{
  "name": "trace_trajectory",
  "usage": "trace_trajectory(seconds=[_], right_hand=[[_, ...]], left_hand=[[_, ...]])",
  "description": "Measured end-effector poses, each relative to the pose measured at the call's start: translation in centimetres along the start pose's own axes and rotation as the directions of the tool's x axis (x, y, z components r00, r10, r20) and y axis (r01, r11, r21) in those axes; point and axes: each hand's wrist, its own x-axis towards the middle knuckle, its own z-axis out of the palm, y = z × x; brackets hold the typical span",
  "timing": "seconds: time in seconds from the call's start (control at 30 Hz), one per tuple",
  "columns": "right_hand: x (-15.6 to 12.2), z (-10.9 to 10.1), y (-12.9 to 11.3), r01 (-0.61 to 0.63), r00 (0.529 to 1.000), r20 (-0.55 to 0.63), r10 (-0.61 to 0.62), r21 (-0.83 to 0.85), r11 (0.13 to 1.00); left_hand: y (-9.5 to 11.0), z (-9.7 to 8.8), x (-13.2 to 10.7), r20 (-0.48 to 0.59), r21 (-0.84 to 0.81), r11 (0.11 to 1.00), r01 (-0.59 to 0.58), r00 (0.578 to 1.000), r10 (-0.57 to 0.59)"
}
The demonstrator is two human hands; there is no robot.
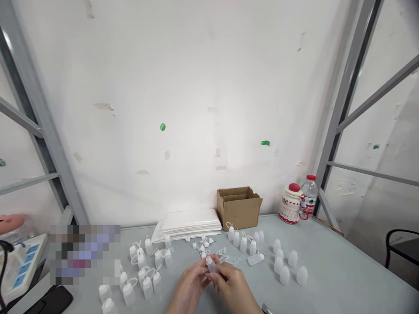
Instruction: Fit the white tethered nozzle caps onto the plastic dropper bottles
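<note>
Near the front middle of the table, both my hands meet around a small translucent plastic bottle [211, 264] with a white cap. My right hand [233, 281] has its fingers closed on the bottle's body. At the bottle's other side, my left hand [192, 279] is closed too, its fingertips by the cap; the exact grip is partly hidden. Just beyond my fingers lies a loose pile of small white caps [202, 247] and thin white straps [231, 260]. A capped bottle [255, 259] lies on its side to the right of my hands.
Several capped bottles [148, 288] stand at left, and several capless ones [284, 275] at right. White sheets [190, 221] and a cardboard box [240, 213] sit by the wall. A jug [290, 205], water bottle [309, 192] and black phone [54, 301] lie farther out.
</note>
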Motion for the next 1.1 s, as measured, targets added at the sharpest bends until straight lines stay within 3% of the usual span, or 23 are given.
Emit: trace_trajectory(seconds=[0.27,0.43,0.63,0.73,0.8,0.93,1.1], right_hand=[[-0.1,0.2,0.2,-0.002,0.997,-0.075,-0.001,-0.04,0.999],[-0.1,0.3,0.3,-0.016,0.998,-0.066,0.013,-0.051,0.999],[-0.4,0.4,0.3,0.031,0.999,-0.011,-0.03,0.063,0.998],[-0.2,0.4,0.1,-0.008,1.0,0.023,0.005,0.173,0.985],[0.2,0.4,0.2,-0.086,0.993,0.099,0.055,0.332,0.94],[0.7,0.6,0.5,-0.245,0.958,0.273,0.089,0.621,0.744],[0.6,0.6,0.5,-0.331,0.935,0.348,0.07,0.781,0.53]], left_hand=[[0.3,0.3,-0.4,0.023,-0.109,0.994,0.017,1.0,-0.015],[0.3,0.5,-0.5,0.016,-0.081,0.997,-0.001,1.0,0.003],[0.4,0.9,-0.4,0.0,0.015,0.999,-0.043,0.999,0.043],[0.4,1.0,-0.4,0.001,0.027,0.998,-0.057,0.998,0.057],[0.4,1.0,-0.5,0.003,0.024,0.998,-0.052,0.999,0.052],[0.5,1.0,-0.6,0.013,-0.029,1.0,-0.007,1.0,0.007],[0.2,0.7,-0.4,0.011,-0.172,0.983,0.056,0.998,-0.055]])
